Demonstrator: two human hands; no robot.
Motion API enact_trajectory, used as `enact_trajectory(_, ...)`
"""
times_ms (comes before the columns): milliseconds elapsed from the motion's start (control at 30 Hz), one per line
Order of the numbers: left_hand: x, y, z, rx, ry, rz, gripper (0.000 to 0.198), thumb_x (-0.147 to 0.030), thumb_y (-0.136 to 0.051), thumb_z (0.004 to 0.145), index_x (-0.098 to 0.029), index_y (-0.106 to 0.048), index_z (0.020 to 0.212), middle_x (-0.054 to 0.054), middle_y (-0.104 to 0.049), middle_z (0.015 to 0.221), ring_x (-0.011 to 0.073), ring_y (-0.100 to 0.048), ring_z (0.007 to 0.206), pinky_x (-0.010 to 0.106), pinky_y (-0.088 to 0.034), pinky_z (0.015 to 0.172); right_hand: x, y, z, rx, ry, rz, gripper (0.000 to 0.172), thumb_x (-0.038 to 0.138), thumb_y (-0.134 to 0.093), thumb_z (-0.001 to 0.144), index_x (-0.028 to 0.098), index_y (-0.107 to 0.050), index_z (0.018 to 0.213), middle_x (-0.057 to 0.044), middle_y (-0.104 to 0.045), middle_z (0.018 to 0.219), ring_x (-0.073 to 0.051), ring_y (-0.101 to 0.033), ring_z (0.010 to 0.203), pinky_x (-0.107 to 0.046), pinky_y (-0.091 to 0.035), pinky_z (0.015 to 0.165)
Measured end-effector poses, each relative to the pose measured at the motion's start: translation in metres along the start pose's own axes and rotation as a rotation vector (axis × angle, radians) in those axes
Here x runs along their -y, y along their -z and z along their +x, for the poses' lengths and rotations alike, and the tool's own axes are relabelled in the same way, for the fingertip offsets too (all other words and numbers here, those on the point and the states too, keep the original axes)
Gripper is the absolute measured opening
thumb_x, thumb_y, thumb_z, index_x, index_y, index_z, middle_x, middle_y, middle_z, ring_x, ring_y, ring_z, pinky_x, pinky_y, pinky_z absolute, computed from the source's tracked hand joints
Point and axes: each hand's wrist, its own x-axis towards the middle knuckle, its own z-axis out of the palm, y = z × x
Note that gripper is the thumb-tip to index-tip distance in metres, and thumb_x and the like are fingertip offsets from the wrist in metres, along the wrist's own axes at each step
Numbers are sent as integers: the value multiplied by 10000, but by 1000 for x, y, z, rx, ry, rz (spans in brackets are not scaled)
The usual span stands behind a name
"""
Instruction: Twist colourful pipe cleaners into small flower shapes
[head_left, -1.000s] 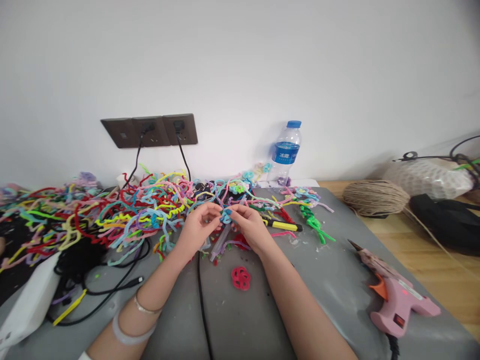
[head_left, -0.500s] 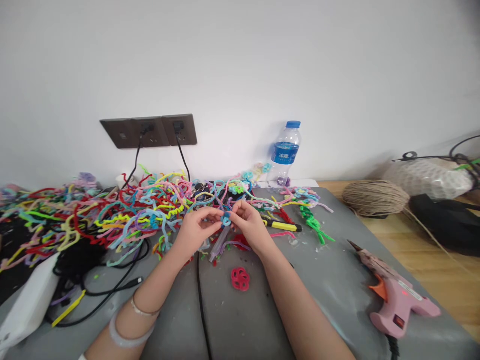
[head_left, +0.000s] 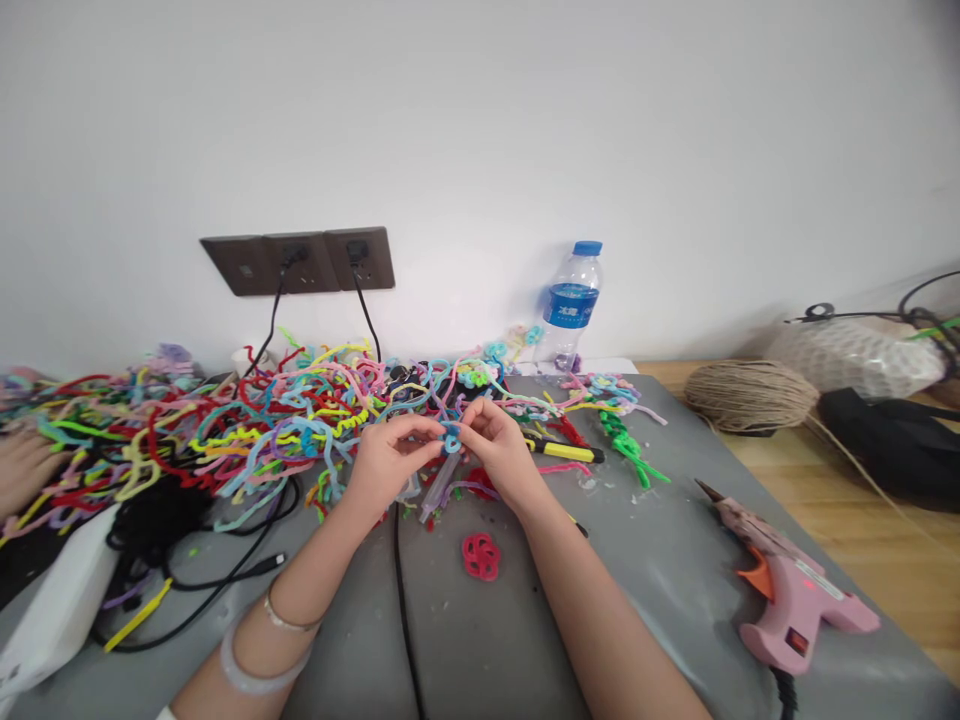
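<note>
Between the fingertips of my two hands is a small looped blue pipe cleaner (head_left: pixel 451 440). My left hand (head_left: pixel 390 460) pinches it from the left, thumb and forefinger closed. From the other side my right hand (head_left: pixel 496 448) grips it in the same way. Below my fingers a clear glue stick (head_left: pixel 439 488) lies on the grey table covering (head_left: pixel 480 660). A red pipe-cleaner flower (head_left: pixel 481 557) rests flat nearer to me, between my forearms. To the right of my right hand is a yellow and black cutter knife (head_left: pixel 566 452).
A tangled heap of coloured pipe cleaners (head_left: pixel 262 410) spreads along the wall. Another person's hand (head_left: pixel 26 468) touches its left end. On the right lies a pink glue gun (head_left: pixel 802 600). A bottle (head_left: pixel 572 305), a twine ball (head_left: pixel 750 395), a white power strip (head_left: pixel 64 595) and black cables (head_left: pixel 405 620) surround the work area.
Another person's hand has appeared at the left edge, over the heap. My hands stay in nearly the same place, and the blue loop between them has shifted slightly.
</note>
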Motion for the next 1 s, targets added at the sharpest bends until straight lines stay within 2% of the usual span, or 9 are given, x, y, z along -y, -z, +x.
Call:
enact_trajectory(133,-2,-1,-1,-36,-54,47,77,-192,-666,724,-183,-712,786,33,-723,798,162,-671,710,253,-569,649,2,-2,0,-23,0,5,394,501,-790,675,222,-522,747,47,-545,626,-109,-509,536,-236,-448,506)
enact_trajectory(233,-3,-1,-1,-78,-97,100,84,-188,-633,752,-190,-694,810,33,-714,844,160,-673,749,259,-577,689,4,-4,-1,-34,-35,84,403,550,-752,705,230,-567,866,22,-601,694,-136,-577,610,-265,-507,579)
enact_trajectory(400,-1,-1,1,-64,-119,113,109,-197,-611,788,-195,-648,891,40,-688,912,159,-669,823,261,-573,734,4,-4,-2,27,-60,128,395,448,-823,660,217,-618,907,-1,-660,790,-135,-602,662,-273,-524,659)
enact_trajectory(500,2,-2,2,-52,-53,-34,189,-248,-637,793,-200,-573,964,45,-657,932,174,-668,873,253,-572,697,4,-2,-1,-7,-30,88,358,450,-809,674,215,-648,892,-12,-680,804,-139,-595,655,-282,-516,651)
enact_trajectory(600,4,-3,4,-13,42,-194,290,-347,-671,787,-194,-556,1005,51,-642,942,172,-661,827,254,-576,640,4,-1,-1,-5,-7,-2,332,450,-805,671,211,-687,869,-22,-693,805,-149,-598,663,-287,-505,634)
enact_trajectory(700,5,-3,6,44,119,-250,318,-392,-705,763,-176,-602,972,34,-651,849,150,-648,718,265,-581,631,4,-1,-1,-8,-14,-13,334,455,-809,660,209,-690,851,-16,-683,759,-151,-599,648,-283,-500,612)
enact_trajectory(833,6,-3,6,47,197,-317,313,-384,-741,734,-179,-632,943,16,-661,816,140,-652,701,273,-589,660,2,1,1,-38,-17,10,334,503,-791,664,215,-659,771,8,-631,647,-151,-574,602,-286,-498,587)
enact_trajectory(1000,1,-3,5,82,318,-447,334,-393,-811,676,-164,-649,860,-16,-637,739,115,-640,653,249,-585,634,1,3,1,-37,2,-24,301,467,-793,681,211,-655,756,12,-618,663,-130,-533,588,-255,-456,551)
